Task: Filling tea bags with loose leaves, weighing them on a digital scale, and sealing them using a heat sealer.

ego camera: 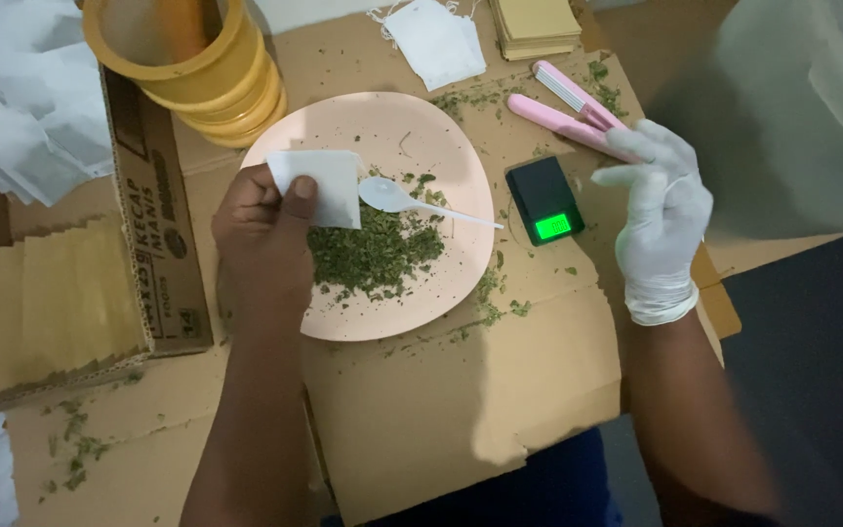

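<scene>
Now white sachet [316, 185] in left hand [263, 239]

Dim, warm indoor light; soft shadows, slight blur throughout, upper right corner smeared.
</scene>
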